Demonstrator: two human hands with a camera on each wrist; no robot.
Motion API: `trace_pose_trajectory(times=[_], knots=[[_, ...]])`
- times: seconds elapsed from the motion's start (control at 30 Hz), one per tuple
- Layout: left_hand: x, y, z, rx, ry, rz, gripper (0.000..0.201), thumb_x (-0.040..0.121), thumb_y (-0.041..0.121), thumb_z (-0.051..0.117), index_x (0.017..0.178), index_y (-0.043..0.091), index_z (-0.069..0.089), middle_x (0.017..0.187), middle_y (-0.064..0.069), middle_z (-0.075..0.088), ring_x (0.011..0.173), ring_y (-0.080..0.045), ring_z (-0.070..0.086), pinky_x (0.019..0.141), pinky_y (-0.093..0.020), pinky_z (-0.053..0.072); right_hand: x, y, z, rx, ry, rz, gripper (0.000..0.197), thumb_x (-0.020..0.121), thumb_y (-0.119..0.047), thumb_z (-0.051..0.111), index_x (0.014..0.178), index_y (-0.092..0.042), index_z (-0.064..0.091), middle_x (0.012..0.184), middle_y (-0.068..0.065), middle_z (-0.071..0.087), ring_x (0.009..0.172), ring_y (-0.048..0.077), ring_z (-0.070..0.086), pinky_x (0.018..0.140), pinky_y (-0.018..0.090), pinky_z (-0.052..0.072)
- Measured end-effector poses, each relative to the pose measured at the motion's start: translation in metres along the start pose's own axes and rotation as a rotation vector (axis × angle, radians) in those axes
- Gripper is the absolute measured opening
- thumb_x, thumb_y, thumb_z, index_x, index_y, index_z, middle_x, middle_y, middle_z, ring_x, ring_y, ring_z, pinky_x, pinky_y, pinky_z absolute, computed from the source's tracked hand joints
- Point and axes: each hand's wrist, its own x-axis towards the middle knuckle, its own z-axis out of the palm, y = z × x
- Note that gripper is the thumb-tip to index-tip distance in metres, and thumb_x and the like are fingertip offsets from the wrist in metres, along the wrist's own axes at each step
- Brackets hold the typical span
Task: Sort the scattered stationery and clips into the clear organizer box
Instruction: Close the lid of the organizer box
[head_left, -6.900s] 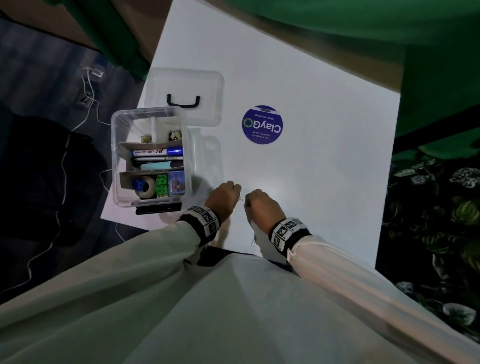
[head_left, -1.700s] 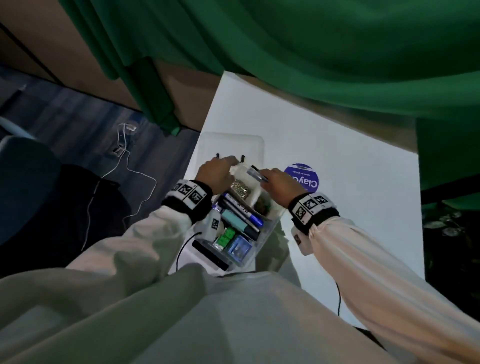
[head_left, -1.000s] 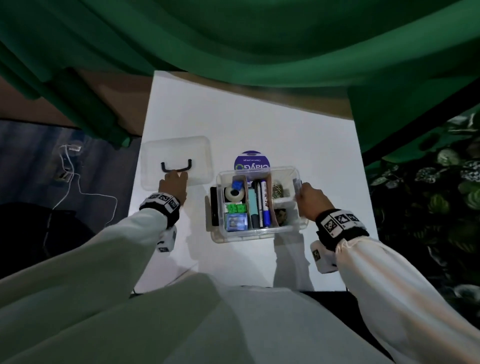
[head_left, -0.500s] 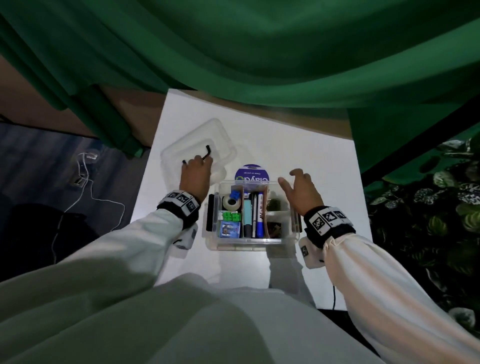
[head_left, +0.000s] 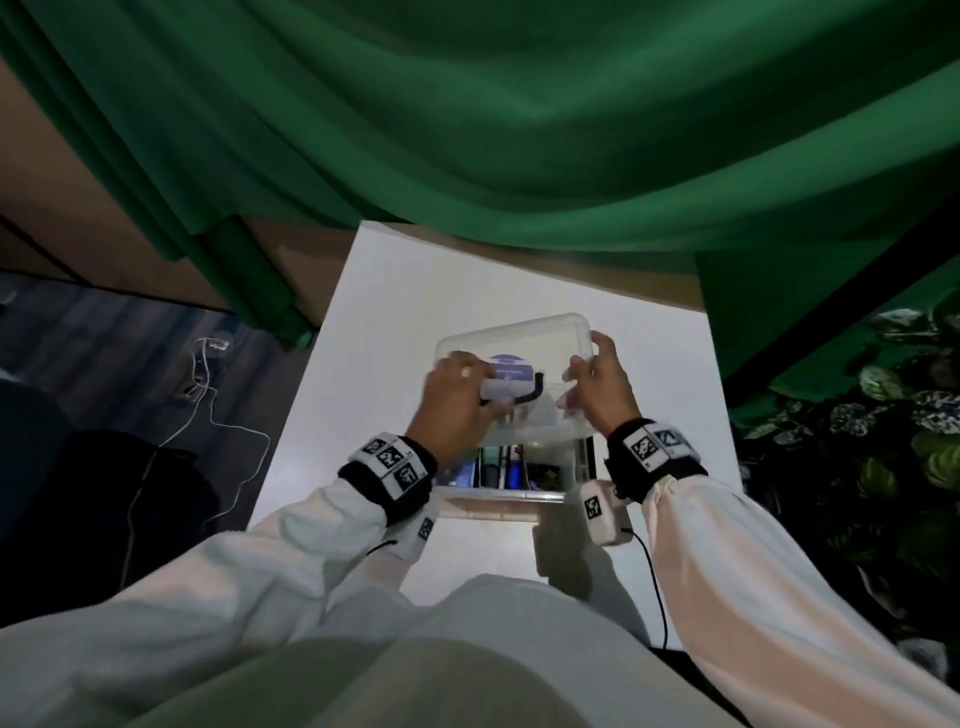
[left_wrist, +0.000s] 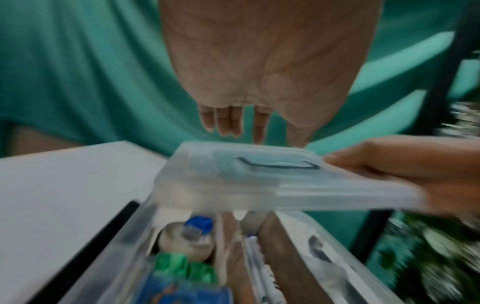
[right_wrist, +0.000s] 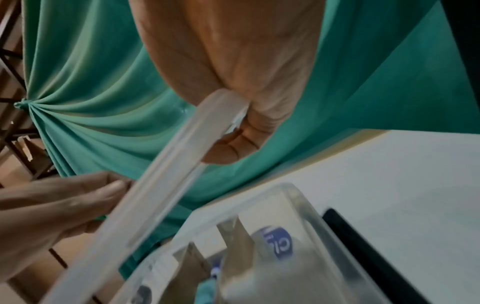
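Note:
I hold the clear lid (head_left: 524, 343), with its black handle (head_left: 532, 396), tilted above the clear organizer box (head_left: 498, 500). My left hand (head_left: 467, 375) grips the lid's left edge. The right hand (head_left: 588, 365) pinches its right edge, thumb (right_wrist: 233, 148) under the rim. From the left wrist, the lid (left_wrist: 259, 181) hovers over the box's compartments, where a tape roll (left_wrist: 187, 242), green clips (left_wrist: 185, 267) and markers (left_wrist: 259, 267) lie between brown dividers. The lid hides the far half of the box in the head view.
The box stands on a white table (head_left: 415, 312) with a round purple sticker (right_wrist: 279, 242) behind it. A black latch (right_wrist: 363, 246) lies along the box's right side. Green curtain (head_left: 467, 130) hangs past the far edge. Cables (head_left: 208, 395) lie on the floor at left.
My left hand lifted the lid off the table at the back left and carried it over the box. The right hand rose from the box's side and took the lid's right edge.

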Motion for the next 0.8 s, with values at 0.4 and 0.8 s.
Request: trace_pose_trajectory(times=[0.4, 0.8], knots=[[-0.014, -0.046, 0.055, -0.259, -0.059, -0.559, 0.052, 0.098, 0.044, 0.037, 0.14, 0.014, 0.029, 0.125, -0.022, 0.049, 0.11, -0.042, 0.052, 0.093, -0.052, 0.044, -0.038, 0.081, 0.005, -0.671, -0.005, -0.087, 0.041, 0.101, -0.027, 0.041, 0.136, -0.006, 0.041, 0.118, 0.019, 0.048, 0.108, 0.037, 0.049, 0.092, 0.042, 0.044], [-0.033, -0.049, 0.069, -0.359, -0.04, -0.587, 0.049, 0.101, 0.036, 0.032, 0.144, 0.016, 0.023, 0.137, -0.022, 0.043, 0.118, -0.042, 0.047, 0.097, -0.049, 0.042, -0.038, 0.089, 0.009, -0.714, -0.123, -0.029, 0.057, 0.105, -0.035, 0.023, 0.155, -0.02, 0.001, 0.138, 0.019, 0.045, 0.119, 0.038, 0.048, 0.096, 0.048, 0.044]])
